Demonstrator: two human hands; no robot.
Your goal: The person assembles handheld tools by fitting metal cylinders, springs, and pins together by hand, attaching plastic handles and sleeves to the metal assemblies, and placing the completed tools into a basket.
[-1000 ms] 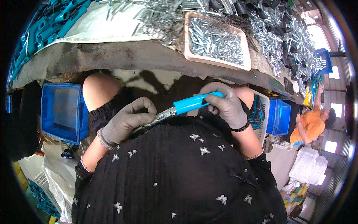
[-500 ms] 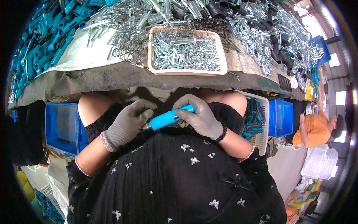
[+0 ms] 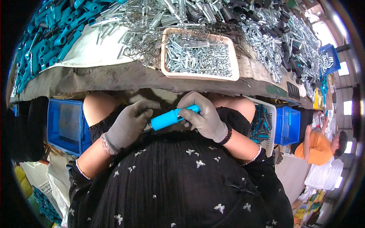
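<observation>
My gloved right hand (image 3: pixel 205 118) is closed around the upper right end of a bright blue tubular part (image 3: pixel 167 119), thumb along its near side. The tube lies tilted over my lap, and a short metal piece shows at its lower left end. Beside that metal end, my gloved left hand (image 3: pixel 131 122) has its fingers curled in, with thumb and forefinger close together. Whatever lies between those fingers is hidden.
On the bench ahead, a cream tray (image 3: pixel 200 76) holds many small metal pins. Around it lie springs (image 3: pixel 142 49), metal tubes (image 3: pixel 262 53) and teal handles (image 3: pixel 49 55). Blue crates (image 3: pixel 65 125) (image 3: pixel 288 125) and a white basket (image 3: pixel 270 131) stand beside my legs. A person (image 3: pixel 319 148) sits at right.
The view has shifted slightly, so the bench and tray appear further right. My left forefinger is straighter. The right hand keeps its hold on the blue tubular part.
</observation>
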